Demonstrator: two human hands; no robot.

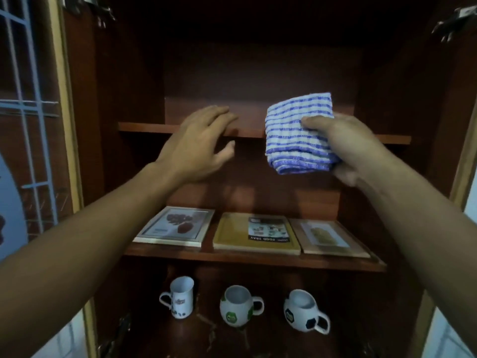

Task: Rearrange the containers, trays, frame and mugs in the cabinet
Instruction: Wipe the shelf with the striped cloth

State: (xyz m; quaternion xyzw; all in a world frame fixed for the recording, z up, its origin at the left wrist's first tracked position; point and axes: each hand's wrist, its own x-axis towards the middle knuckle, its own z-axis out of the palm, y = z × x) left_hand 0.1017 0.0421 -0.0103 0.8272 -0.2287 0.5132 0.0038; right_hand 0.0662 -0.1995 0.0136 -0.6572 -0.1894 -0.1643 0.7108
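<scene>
Upper shelf (144,127): the left hand (198,146) and the right hand (346,148), which grips a striped cloth (299,133), block the centre of the front edge. Passage is open at both ends. Middle shelf (232,257): a frame (175,226), food tray (255,233) and wood-edged tray (333,239) lie flat with narrow gaps between them and open height above. Below, the tall mug (179,298), green-patched mug (236,306) and football mug (302,311) stand apart. The green-patched mug's handle projects into the right-hand gap.
</scene>
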